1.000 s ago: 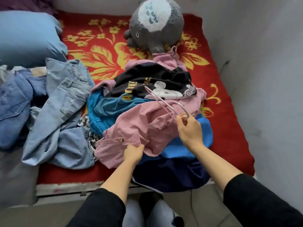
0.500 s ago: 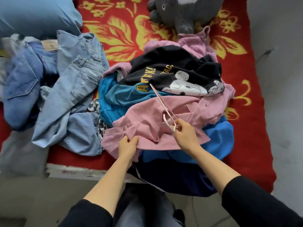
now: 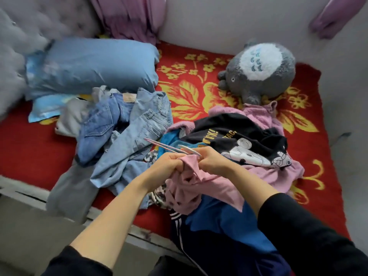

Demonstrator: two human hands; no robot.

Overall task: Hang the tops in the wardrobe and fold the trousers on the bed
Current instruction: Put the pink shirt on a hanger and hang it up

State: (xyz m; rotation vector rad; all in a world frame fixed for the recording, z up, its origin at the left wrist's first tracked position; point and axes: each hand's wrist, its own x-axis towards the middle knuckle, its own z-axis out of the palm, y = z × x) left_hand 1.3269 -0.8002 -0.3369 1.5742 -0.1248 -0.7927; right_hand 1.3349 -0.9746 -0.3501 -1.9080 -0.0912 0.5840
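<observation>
Feeding a hanger [image 3: 169, 147] into the pink top [image 3: 199, 184], by the look of it: curling the left hand [image 3: 171, 162] tight round a bunched edge of the cloth, closing the right hand [image 3: 214, 162] round the near end of the hanger, holding both fists almost together. Holding the top lifted just above the pile at the front of the bed [image 3: 29, 196], trailing the rest of it down onto a blue top [image 3: 229, 222]. Probably needing, for a clean job, to find the neck opening rather than a sleeve or hem: shaking the cloth loose first and so exposing an opening likely buried in the bunch, spreading it with the left hand, sliding one hanger arm in along a shoulder, then tilting the second arm in without stretching the collar. Dealing here with soft, thin fabric, creasing and drooping easily, against a thin, stiff, pale hanger, smooth and likely slippery. Lying close behind: a limp black top [image 3: 239, 140] with a cartoon print; to the left, stiff, heavy denim jeans [image 3: 139, 124], crumpled and waiting for folding; farther back, a smooth blue pillow [image 3: 95, 64] and a round, fuzzy grey plush [image 3: 258, 70] on a red fleecy cover [image 3: 189, 92] with yellow flowers.
</observation>
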